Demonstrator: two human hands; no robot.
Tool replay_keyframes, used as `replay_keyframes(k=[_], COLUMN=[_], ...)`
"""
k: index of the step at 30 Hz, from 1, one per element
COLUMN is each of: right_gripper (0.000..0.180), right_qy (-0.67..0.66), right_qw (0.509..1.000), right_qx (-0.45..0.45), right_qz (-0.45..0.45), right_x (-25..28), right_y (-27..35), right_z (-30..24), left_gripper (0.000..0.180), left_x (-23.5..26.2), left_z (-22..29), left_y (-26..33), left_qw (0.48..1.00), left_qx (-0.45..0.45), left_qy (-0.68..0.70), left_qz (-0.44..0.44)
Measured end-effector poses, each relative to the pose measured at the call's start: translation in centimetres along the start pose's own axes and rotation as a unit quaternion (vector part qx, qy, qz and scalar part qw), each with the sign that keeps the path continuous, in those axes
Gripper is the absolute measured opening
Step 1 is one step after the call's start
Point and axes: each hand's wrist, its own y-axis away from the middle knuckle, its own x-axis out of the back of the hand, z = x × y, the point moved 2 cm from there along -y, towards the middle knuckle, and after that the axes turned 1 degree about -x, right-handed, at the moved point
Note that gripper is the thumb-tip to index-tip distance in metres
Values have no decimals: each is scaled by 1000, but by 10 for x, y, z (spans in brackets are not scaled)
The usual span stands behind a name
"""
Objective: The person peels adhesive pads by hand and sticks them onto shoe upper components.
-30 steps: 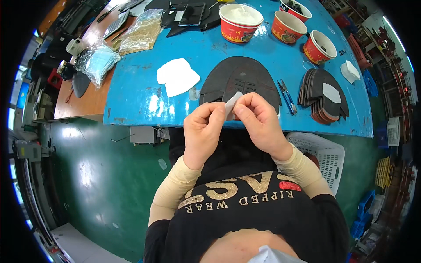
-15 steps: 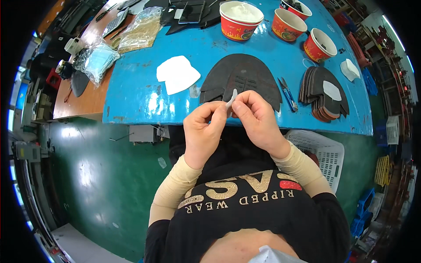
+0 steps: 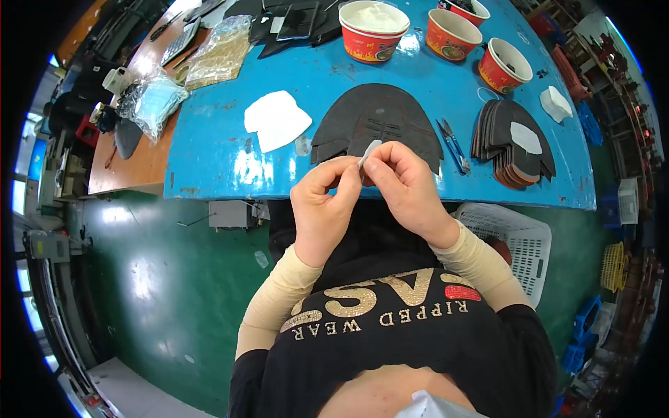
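Note:
My left hand (image 3: 326,209) and my right hand (image 3: 403,187) meet just in front of the near edge of the blue table (image 3: 209,150). Both pinch a small white strip (image 3: 368,151) between their fingertips, and its upper end sticks up above the fingers. Right behind the hands a stack of black fan-shaped shoe pieces (image 3: 376,118) lies flat on the table. A white fabric piece (image 3: 277,120) lies to its left.
Small blue scissors (image 3: 453,145) lie right of the black stack, then a pile of dark pieces (image 3: 512,143) with a white patch on top. Three red paper bowls (image 3: 373,21) stand at the far edge. A white plastic basket (image 3: 512,244) stands on the green floor at my right.
Both hands have stayed together on the white strip, with only slight finger shifts. The view has tilted a little, so the table sits slightly lower in the picture.

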Motion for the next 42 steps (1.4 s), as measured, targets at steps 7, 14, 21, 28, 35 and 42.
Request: replay_keyframes(k=[7, 14, 21, 28, 35, 42], right_gripper=[9, 10, 9, 8, 11, 27], right_qy=[54, 13, -28, 18, -32, 73], right_qw=[998, 1000, 999, 999, 999, 997], right_qx=[-16, 9, 25, 28, -31, 4], right_qz=[6, 13, -9, -31, 28, -30], right_x=[5, 6, 4, 6, 14, 4], right_y=[1, 3, 5, 1, 4, -2], right_z=[-5, 0, 2, 2, 8, -6], left_gripper=[11, 11, 13, 15, 11, 13], left_x=[-8, -6, -3, 0, 12, 12], left_z=[8, -4, -4, 1, -11, -12], left_y=[1, 0, -2, -3, -2, 1], left_qw=[979, 1000, 990, 995, 966, 981], left_qx=[-136, 24, 83, 39, 69, 68], left_qy=[-153, 17, 113, 74, 245, 181], left_qz=[21, -10, -15, -60, 37, 7])
